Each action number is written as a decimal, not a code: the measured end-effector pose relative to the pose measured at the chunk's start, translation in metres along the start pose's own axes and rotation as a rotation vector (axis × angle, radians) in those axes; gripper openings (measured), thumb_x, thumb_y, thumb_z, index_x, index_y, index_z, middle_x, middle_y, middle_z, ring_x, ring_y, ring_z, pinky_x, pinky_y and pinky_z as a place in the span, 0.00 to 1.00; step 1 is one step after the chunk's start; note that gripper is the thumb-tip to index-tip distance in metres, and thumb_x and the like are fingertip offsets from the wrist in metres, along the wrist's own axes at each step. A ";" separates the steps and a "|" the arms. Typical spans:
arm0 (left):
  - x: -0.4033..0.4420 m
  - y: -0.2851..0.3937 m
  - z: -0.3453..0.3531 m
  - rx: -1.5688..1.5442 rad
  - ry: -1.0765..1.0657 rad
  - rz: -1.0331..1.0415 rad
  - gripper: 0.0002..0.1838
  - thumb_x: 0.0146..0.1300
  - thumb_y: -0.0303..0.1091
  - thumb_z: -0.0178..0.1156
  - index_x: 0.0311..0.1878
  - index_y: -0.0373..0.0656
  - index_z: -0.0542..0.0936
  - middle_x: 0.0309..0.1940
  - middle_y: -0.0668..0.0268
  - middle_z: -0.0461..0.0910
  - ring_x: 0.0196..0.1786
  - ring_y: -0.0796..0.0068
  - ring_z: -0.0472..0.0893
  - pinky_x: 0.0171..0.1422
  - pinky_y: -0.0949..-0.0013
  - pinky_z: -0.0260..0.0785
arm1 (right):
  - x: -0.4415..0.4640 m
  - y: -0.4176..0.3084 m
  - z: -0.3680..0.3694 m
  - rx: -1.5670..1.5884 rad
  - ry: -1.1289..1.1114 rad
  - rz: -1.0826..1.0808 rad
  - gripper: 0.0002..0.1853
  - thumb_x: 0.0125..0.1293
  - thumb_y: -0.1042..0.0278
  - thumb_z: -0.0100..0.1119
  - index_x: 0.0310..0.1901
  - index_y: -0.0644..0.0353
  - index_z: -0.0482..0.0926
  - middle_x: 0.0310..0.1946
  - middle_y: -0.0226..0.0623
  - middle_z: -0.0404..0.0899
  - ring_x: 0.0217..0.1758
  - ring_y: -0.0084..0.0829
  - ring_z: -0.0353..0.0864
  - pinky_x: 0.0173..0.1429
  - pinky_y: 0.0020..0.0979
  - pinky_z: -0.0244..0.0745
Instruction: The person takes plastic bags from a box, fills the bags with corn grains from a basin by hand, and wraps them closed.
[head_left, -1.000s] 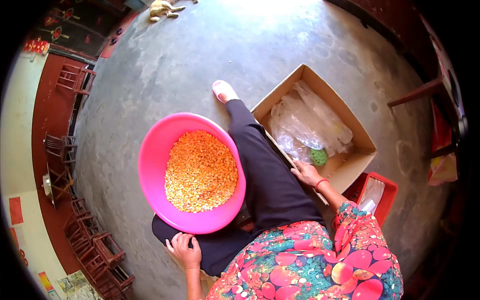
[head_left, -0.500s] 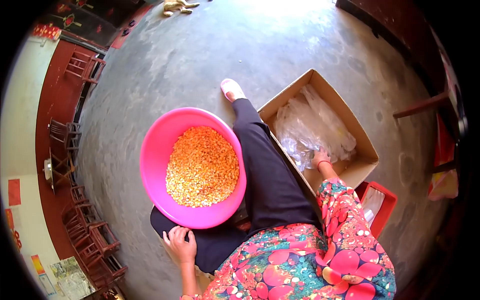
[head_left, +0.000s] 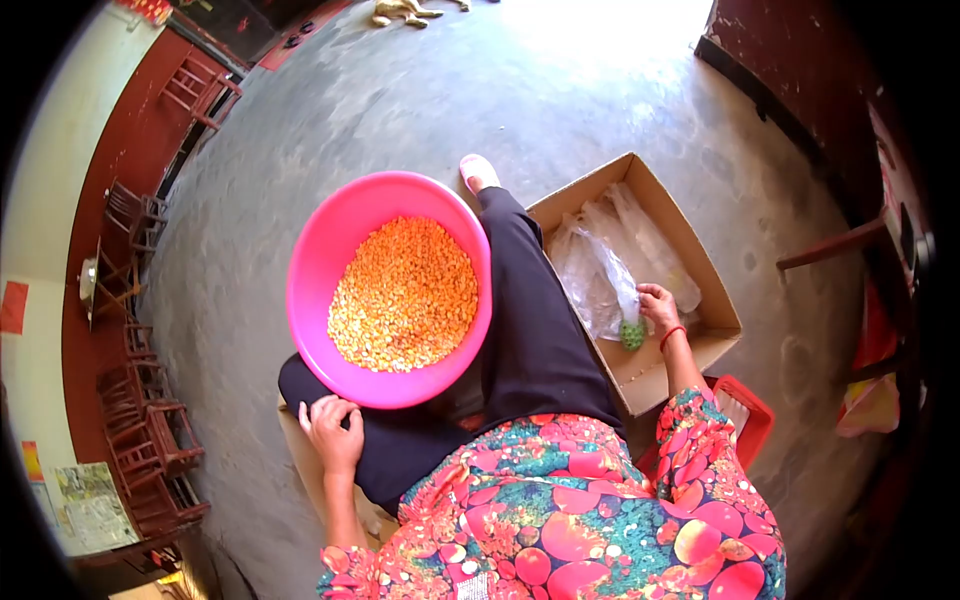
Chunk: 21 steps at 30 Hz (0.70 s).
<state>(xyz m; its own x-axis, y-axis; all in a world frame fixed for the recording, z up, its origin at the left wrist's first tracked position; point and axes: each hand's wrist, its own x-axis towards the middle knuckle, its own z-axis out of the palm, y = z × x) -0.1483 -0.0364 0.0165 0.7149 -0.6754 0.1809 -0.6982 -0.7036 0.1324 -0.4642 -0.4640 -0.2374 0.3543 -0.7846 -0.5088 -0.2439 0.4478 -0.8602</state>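
- Grip of the right hand [head_left: 660, 310] pinches a clear plastic bag [head_left: 614, 270] inside the cardboard box [head_left: 645, 388] at right.
- Left hand [head_left: 333, 435] rests on the trousers [head_left: 535, 345], fingers slightly apart.
- Bag grasped, but not out of the box; corn kernels [head_left: 405, 295] lie loose in the pink basin [head_left: 325, 240] at left.

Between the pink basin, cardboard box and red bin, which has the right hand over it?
The cardboard box, which contains plastic bags. The right hand is within its outline; neither hand is over the pink basin or the red bin.
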 end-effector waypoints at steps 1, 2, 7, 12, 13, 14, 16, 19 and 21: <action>-0.001 -0.001 0.000 -0.020 0.015 -0.005 0.02 0.43 0.28 0.60 0.22 0.46 0.77 0.27 0.71 0.77 0.43 0.72 0.73 0.65 0.51 0.46 | -0.010 -0.016 0.000 0.216 -0.049 0.044 0.11 0.54 0.78 0.50 0.40 0.64 0.75 0.29 0.31 0.76 0.28 0.21 0.73 0.32 0.24 0.70; -0.002 -0.002 0.000 -0.030 0.030 -0.008 0.01 0.43 0.28 0.60 0.22 0.46 0.77 0.27 0.71 0.77 0.43 0.73 0.74 0.65 0.52 0.46 | -0.017 -0.024 -0.004 0.304 -0.117 0.061 0.14 0.55 0.78 0.49 0.45 0.63 0.72 0.33 0.32 0.75 0.32 0.22 0.73 0.37 0.24 0.71; -0.003 -0.009 0.000 -0.187 0.196 -0.012 0.03 0.47 0.25 0.57 0.26 0.44 0.78 0.27 0.68 0.78 0.37 0.69 0.76 0.60 0.58 0.56 | -0.045 -0.066 0.008 0.614 -0.249 -0.043 0.14 0.57 0.77 0.45 0.46 0.65 0.70 0.36 0.35 0.74 0.36 0.26 0.76 0.42 0.28 0.74; 0.009 0.050 -0.016 -0.750 0.280 -0.057 0.12 0.50 0.23 0.58 0.40 0.37 0.76 0.33 0.63 0.79 0.38 0.74 0.78 0.45 0.74 0.68 | -0.116 -0.170 0.077 0.670 -0.506 -0.222 0.13 0.57 0.78 0.45 0.44 0.65 0.71 0.37 0.37 0.75 0.37 0.27 0.77 0.44 0.30 0.74; 0.011 0.059 -0.009 -0.945 0.118 -0.056 0.24 0.49 0.25 0.61 0.52 0.39 0.70 0.44 0.61 0.76 0.49 0.71 0.74 0.51 0.71 0.66 | -0.129 -0.186 0.098 0.666 -0.624 -0.274 0.12 0.57 0.78 0.45 0.44 0.65 0.72 0.36 0.37 0.75 0.37 0.27 0.77 0.44 0.29 0.74; 0.012 0.077 -0.008 -1.061 0.031 -0.003 0.31 0.48 0.27 0.63 0.57 0.41 0.63 0.51 0.60 0.69 0.54 0.70 0.69 0.55 0.69 0.63 | -0.138 -0.194 0.118 0.630 -0.658 -0.309 0.11 0.58 0.78 0.45 0.43 0.65 0.72 0.36 0.36 0.75 0.37 0.26 0.76 0.44 0.29 0.74; 0.014 0.108 -0.006 -1.242 -0.123 0.107 0.45 0.46 0.29 0.66 0.65 0.43 0.49 0.62 0.57 0.56 0.63 0.67 0.59 0.61 0.64 0.57 | -0.165 -0.202 0.157 0.534 -0.736 -0.328 0.10 0.59 0.77 0.47 0.42 0.65 0.73 0.35 0.34 0.75 0.37 0.23 0.75 0.43 0.27 0.73; 0.016 0.137 0.009 -1.557 -0.139 0.114 0.54 0.43 0.27 0.68 0.67 0.42 0.40 0.65 0.55 0.47 0.65 0.67 0.54 0.64 0.64 0.52 | -0.212 -0.200 0.215 0.248 -0.911 -0.322 0.09 0.60 0.75 0.49 0.42 0.63 0.73 0.33 0.29 0.74 0.36 0.18 0.73 0.43 0.23 0.71; 0.017 0.130 0.023 -1.571 0.052 0.105 0.46 0.47 0.25 0.64 0.65 0.39 0.47 0.61 0.59 0.55 0.61 0.72 0.60 0.61 0.72 0.56 | -0.238 -0.196 0.242 0.063 -1.085 -0.261 0.10 0.60 0.76 0.49 0.43 0.64 0.72 0.34 0.28 0.74 0.38 0.17 0.73 0.44 0.22 0.69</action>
<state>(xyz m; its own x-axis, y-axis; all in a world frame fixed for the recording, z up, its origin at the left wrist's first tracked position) -0.2263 -0.1444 0.0147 0.6839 -0.6731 0.2814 -0.1065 0.2894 0.9513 -0.2823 -0.2609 0.0445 0.9957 -0.0815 -0.0452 -0.0120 0.3691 -0.9293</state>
